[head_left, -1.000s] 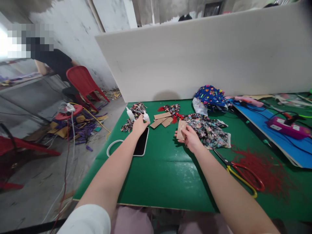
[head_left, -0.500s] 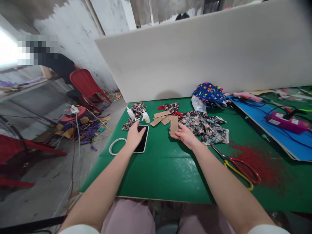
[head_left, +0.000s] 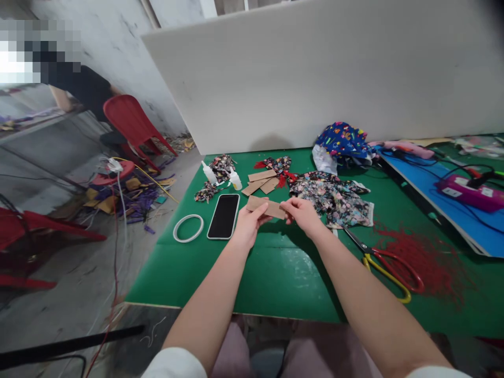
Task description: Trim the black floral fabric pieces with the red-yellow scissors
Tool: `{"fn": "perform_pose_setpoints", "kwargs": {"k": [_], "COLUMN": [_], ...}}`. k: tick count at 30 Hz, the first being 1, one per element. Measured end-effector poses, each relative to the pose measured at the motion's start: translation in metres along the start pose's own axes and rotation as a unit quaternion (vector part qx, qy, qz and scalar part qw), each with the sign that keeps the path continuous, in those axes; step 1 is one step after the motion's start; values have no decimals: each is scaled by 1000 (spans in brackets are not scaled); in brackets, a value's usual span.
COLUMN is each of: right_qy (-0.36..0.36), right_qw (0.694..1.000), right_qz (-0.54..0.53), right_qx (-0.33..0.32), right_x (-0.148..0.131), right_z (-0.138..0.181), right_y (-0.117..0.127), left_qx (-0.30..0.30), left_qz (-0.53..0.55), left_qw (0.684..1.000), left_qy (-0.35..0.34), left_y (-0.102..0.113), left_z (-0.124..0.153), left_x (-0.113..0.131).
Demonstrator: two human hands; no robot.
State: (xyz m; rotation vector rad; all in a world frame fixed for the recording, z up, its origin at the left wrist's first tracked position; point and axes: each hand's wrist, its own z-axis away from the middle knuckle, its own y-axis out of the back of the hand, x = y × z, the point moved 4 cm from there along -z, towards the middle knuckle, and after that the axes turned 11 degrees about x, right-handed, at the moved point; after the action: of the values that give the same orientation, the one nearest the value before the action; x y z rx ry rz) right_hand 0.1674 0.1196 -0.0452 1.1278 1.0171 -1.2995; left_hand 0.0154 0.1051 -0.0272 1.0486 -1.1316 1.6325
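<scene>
Both hands grip one small brown cardboard rectangle (head_left: 271, 207), held sideways above the green table (head_left: 271, 273). My left hand (head_left: 252, 220) pinches its left end with the thumb on top. The right end is between the thumb and fingers of my right hand (head_left: 302, 214). Just beyond lie several similar cardboard pieces (head_left: 260, 182). A black-screened phone (head_left: 223, 216) lies left of my left hand, with a white ring-shaped roll (head_left: 188, 228) beside it. Floral fabric pieces (head_left: 326, 197) spread out behind my right hand.
Two white squeeze bottles (head_left: 235, 179) stand near more floral scraps. Scissors (head_left: 380, 262) with red and yellow handles lie at right by loose red threads (head_left: 425, 262). A blue patterned cloth (head_left: 342, 144), a blue board (head_left: 437, 194) and a purple power strip (head_left: 468, 192) are farther right. A person sits at far left.
My left hand has moved from over the phone to the right and taken hold of the cardboard. The piece has turned from upright to sideways.
</scene>
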Motion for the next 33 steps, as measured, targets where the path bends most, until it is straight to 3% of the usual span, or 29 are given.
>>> {"fn": "perform_pose_setpoints", "kwargs": {"k": [8,19,26,33], "right_qy": [54,72,82,91], "right_qw": [996,995,994,991], "right_qz": [-33,-43,-29,-7], "right_qx": [58,55,60,100], "right_x": [-15,-19,-18,-21], "right_z": [7,10,10,10], "right_y": [10,11,9,14], "left_qx": [-25,-30,-48,-7], "left_qz": [36,-66,-91,-92], "left_qw": [998,995,991,991], "left_qy": [38,-72,-82,-96], "left_y": [0,7,9,18], "left_z": [13,18,19,13], "left_x": [2,16,14,12]}}
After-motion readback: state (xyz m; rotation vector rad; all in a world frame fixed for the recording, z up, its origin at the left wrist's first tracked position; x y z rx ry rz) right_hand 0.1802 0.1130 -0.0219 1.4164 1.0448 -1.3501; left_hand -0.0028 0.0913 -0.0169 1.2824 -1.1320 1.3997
